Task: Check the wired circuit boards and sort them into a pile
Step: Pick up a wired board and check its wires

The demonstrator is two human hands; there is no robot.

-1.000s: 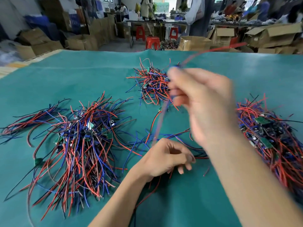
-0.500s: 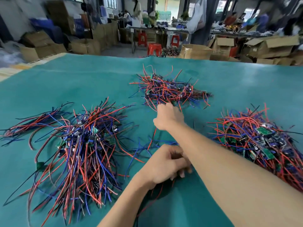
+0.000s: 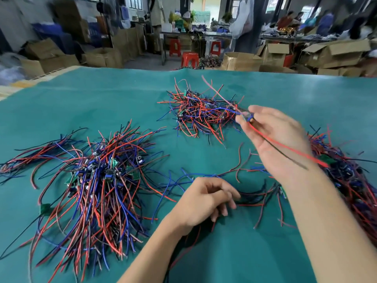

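Big wire pile [image 3: 91, 180] lies left; the left hand [image 3: 204, 201], fingers curled, grips loose wires [image 3: 255, 197] on the green mat [image 3: 102, 103]; far pile [image 3: 200, 115] behind; the right hand [image 3: 277, 139] pinches a small wired board [image 3: 249, 117] aloft, blurred; another pile [image 3: 350, 180] right

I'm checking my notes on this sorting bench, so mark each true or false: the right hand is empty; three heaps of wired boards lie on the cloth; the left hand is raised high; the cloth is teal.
1. The right hand is empty. False: it pinches a small blue wired circuit board with red and black leads.
2. Three heaps lie on the cloth. True: the big left heap, the far heap and the right heap.
3. The left hand is raised high. False: it rests low among loose wires.
4. The cloth is teal. True.
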